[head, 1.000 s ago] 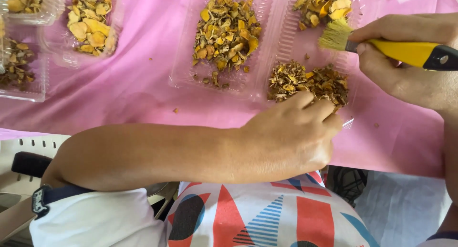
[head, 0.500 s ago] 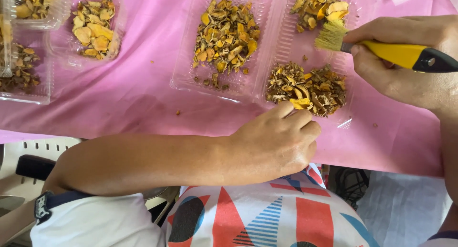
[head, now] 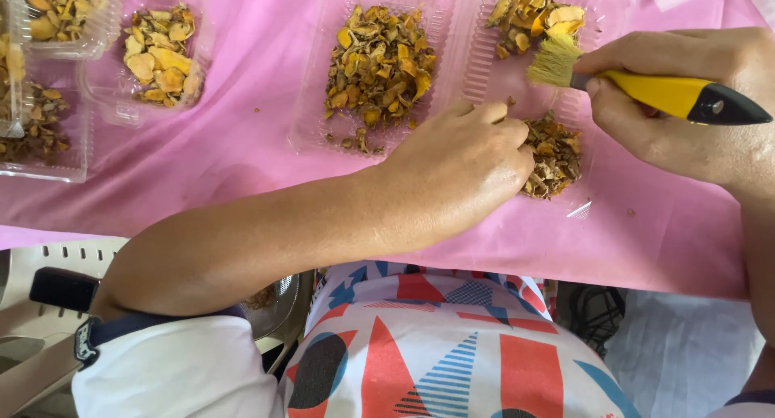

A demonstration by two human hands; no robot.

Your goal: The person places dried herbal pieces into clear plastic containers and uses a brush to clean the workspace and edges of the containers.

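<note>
My left hand [head: 464,164] reaches across the pink cloth into a clear plastic tray [head: 492,79]. Its curled fingers rest on the near pile of dried orange-brown slices [head: 553,156]. The fingertips are buried in the pile, so a grip is not visible. My right hand [head: 702,135] holds a brush by its yellow handle [head: 654,91]. The pale bristles [head: 553,60] hover over the tray's bare middle, just below a second pile of slices [head: 533,18] at the far end.
A middle tray [head: 315,127] holds a heap of similar slices [head: 379,59]. More trays of slices [head: 161,55] [head: 36,119] sit at the left. The pink cloth [head: 242,144] covers the table. A white plastic chair [head: 48,257] stands at lower left.
My left hand has moved forward from the table's near edge onto the near pile, covering part of it. The brush has stayed over the tray.
</note>
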